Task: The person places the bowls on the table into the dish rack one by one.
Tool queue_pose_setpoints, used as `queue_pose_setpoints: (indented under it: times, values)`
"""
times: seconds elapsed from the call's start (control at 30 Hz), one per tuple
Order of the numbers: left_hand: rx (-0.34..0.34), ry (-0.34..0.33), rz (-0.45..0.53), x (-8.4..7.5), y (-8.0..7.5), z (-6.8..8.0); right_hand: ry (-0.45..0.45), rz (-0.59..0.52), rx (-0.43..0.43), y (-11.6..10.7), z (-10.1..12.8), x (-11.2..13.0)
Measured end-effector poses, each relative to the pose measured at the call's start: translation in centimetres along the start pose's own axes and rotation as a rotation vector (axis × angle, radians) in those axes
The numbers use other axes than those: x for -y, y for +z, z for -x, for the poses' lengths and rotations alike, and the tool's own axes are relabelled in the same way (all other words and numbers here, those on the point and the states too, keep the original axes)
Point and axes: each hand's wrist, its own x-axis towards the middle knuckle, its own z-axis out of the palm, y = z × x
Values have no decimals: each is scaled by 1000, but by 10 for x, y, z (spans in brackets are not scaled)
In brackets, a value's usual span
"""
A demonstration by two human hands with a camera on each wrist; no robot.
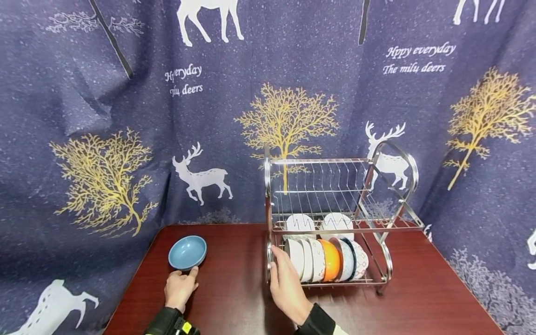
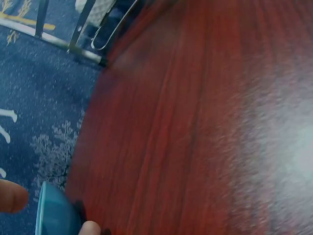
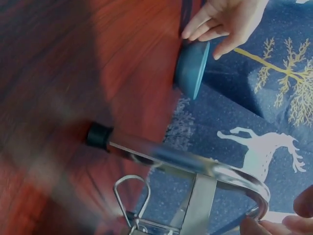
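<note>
fingers of the left hand [image 1: 179,288] touch the near rim of a blue bowl [image 1: 187,252] on the counter [image 1: 234,288]; right hand [image 1: 286,281], fingers straight, rests against the dish rack [image 1: 268,260] frame.

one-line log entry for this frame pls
left hand: touches blue bowl rim | right hand: rests on dish rack frame | bowls: upright in lower tier | table: bowl near left edge
</note>
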Motion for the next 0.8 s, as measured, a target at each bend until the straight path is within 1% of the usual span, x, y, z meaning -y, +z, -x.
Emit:
queue_pose_setpoints:
  times: [0.03,0.1,0.2,0.27,0.33,0.43,0.53,0.63,0.8]
  values:
    - [11,-17,17,0,-1,-2,15,-6,0,0,0,0]
    - [32,-56,97,2,-1,-7,52,-19,4,1,1,1]
    - [49,-132,297,3,-1,-14,104,-42,12,3,2,0]
    - [32,-181,424,2,-2,-18,129,-52,16,5,3,0]
    - [2,-223,506,1,-3,-21,137,-61,11,8,4,-2]
    - [-9,-267,575,1,-6,-26,161,-120,-4,13,5,-2]
    - [19,-291,627,4,-9,-31,209,-232,-13,17,7,-3]
    - [30,-298,643,7,-12,-36,272,-342,-11,20,8,-4]
    - [-11,-342,657,10,-16,-43,357,-451,13,22,10,-4]
